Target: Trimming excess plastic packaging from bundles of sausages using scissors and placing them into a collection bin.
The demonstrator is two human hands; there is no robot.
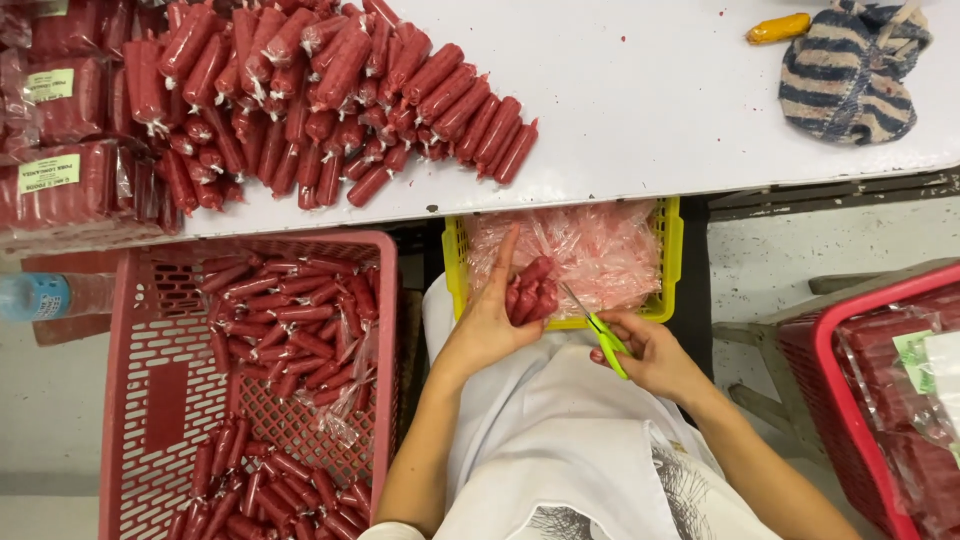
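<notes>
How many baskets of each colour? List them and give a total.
Red baskets: 2, one at left, one at right
Yellow basket: 1
Total: 3

Red sausages bunched upright in left palm; green-handled scissors angled beside them.

Red sausages are piled on a white surface. Pink and yellow baskets are seen, green-handled scissors, and a blue-and-beige striped cloth.
</notes>
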